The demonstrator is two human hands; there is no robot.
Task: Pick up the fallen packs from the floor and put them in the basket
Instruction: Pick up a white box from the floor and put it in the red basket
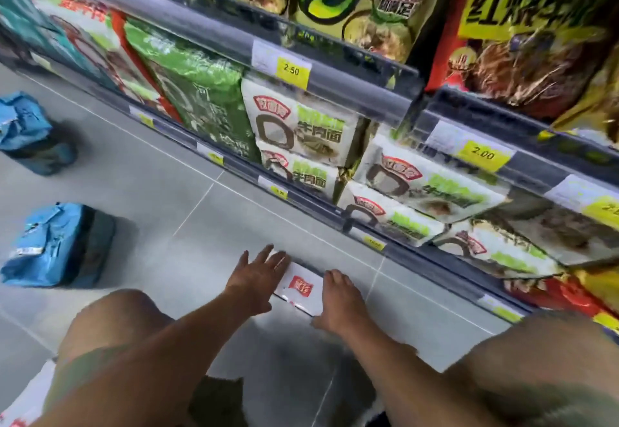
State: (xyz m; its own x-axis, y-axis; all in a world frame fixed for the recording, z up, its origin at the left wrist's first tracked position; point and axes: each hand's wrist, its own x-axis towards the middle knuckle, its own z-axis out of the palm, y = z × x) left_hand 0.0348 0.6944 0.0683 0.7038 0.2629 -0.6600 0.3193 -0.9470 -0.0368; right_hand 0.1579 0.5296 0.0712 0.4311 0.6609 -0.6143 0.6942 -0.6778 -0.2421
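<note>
We see a flat white pack (301,287) with a red square logo lying on the grey floor (160,192), close to the bottom shelf (321,208). Well apart on the left lie two bulky blue packs, the nearer blue pack (57,242) and the farther blue pack (25,125). Another white pack (30,403) shows partly at the lower left corner.

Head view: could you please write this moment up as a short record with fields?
setting: tiled floor beside stocked shelves
white pack: flat on the floor by the shelf base, red logo up
left hand: fingers spread on the pack's left end
right hand: on the pack's right end; grip unclear
near blue pack: on the floor, left
far blue pack: on the floor, further left
basket: not in view
price tags: 2.50 and 2.00
</note>
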